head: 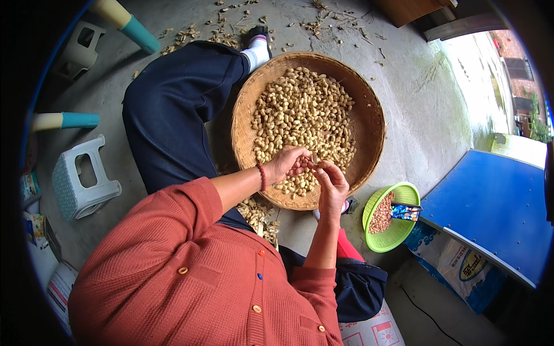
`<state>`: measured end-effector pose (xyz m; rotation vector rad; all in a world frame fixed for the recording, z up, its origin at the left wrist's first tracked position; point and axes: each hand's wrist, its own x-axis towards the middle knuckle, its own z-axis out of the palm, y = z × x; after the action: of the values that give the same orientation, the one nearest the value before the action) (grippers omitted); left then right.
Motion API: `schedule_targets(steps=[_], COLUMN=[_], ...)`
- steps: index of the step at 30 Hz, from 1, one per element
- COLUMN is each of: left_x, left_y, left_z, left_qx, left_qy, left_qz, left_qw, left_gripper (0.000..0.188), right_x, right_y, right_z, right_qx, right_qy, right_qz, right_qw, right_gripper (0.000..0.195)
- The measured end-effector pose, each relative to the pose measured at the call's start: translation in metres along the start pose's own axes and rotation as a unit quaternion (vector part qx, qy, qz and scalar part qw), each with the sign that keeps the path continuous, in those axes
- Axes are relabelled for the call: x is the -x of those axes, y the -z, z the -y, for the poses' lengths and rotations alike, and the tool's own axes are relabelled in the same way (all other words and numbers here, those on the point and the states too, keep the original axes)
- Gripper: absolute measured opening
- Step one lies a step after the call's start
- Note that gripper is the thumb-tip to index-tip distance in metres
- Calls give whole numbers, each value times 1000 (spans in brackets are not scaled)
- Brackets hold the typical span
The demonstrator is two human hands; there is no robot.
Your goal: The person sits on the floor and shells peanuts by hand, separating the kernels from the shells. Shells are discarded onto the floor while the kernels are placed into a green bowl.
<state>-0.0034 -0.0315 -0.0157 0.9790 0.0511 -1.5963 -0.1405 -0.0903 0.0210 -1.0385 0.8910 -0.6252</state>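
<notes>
A round woven bamboo basket (368, 104) holds a heap of unshelled peanuts (303, 112). Over its near part my two hands meet. My left hand (289, 164), with a red bead bracelet at the wrist, has its fingers curled; whether kernels lie in the palm is too small to tell. My right hand (332, 181) pinches a peanut shell (314, 158) between thumb and fingertips, touching the left fingers. To the right, a green plastic basket (391, 242) holds shelled peanut kernels (381, 216), with a phone (406, 212) at its rim.
Empty shells (255, 212) lie below the bamboo basket, and more are scattered on the concrete floor (415, 108) beyond it. At the left stands a plastic stool (82, 177). A blue-topped table (489, 207) is at the right, with a printed bag (458, 264) under its edge.
</notes>
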Motion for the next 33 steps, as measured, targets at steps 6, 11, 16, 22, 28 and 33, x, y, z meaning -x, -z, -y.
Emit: schedule_targets(steps=[6,11,16,22,28,33], left_x=[-2,-3,-2,-2,-6,-8], left_y=[4,6,4,5,4,7], left_z=[0,-1,0,3,9,11], left_qx=[36,26,4,26,-61,-91], left_qy=[-4,-26,-36,-25,-61,-63], left_qz=[33,-5,25,40,-7,-36], left_qw=[999,999,999,999,996,993], left_gripper=[25,18,18,16,13,14], right_x=[4,1,-38,-39,-32,-17], right_y=[21,45,67,34,27,13], right_z=[1,-25,-92,-104,-73,-43], right_qx=[45,309,513,630,91,39], right_qy=[-58,-331,-88,22,-29,-14], right_qz=[40,283,-18,-90,-90,-89], right_qw=[996,845,853,771,991,995], right_gripper=[18,20,17,13,21,27])
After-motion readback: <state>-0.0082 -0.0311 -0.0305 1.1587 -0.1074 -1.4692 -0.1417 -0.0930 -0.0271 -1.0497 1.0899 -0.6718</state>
